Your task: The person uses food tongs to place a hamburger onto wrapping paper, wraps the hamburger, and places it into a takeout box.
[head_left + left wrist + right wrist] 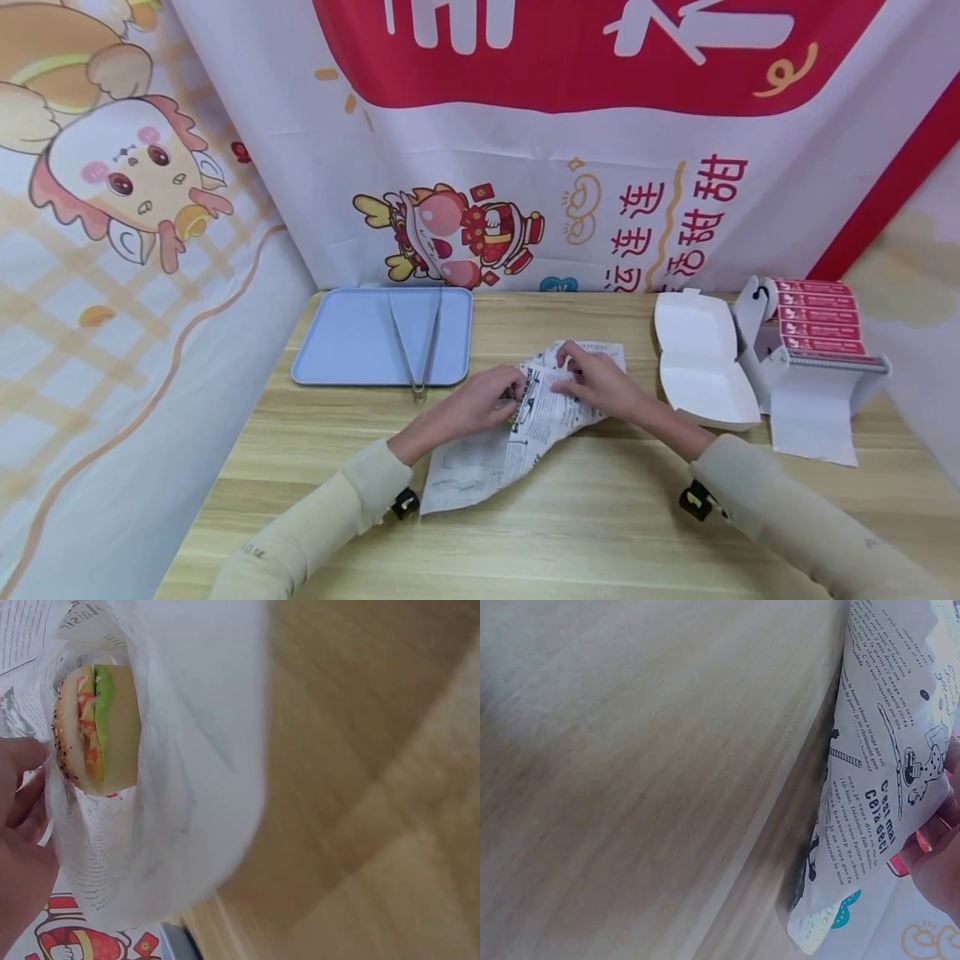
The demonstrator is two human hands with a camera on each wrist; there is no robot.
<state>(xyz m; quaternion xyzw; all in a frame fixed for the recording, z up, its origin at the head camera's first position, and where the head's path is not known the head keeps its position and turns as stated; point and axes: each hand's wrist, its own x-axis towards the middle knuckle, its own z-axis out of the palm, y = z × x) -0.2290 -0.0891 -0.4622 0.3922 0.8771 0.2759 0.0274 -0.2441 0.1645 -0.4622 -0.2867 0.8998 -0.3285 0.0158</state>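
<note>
A sheet of newsprint-patterned wrapping paper (517,458) lies over the middle of the table, folded across itself. Inside it sits a burger (120,735), seen from its side in the left wrist view, with a seeded bun, green lettuce and an orange-red filling. My left hand (483,400) grips the paper's edge beside the burger with curled fingers. On the other side my right hand (600,385) pinches the folded paper near its top, thumb and forefinger bent. In the right wrist view the printed outer face of the paper hides the burger.
Metal tongs (420,385) lie on a blue tray (337,342) at the back left. To the right, an opened white takeaway box (705,387) stands beside a label dispenser (757,367) carrying a roll of red labels (817,317). A printed cloth (300,167) hangs behind the table.
</note>
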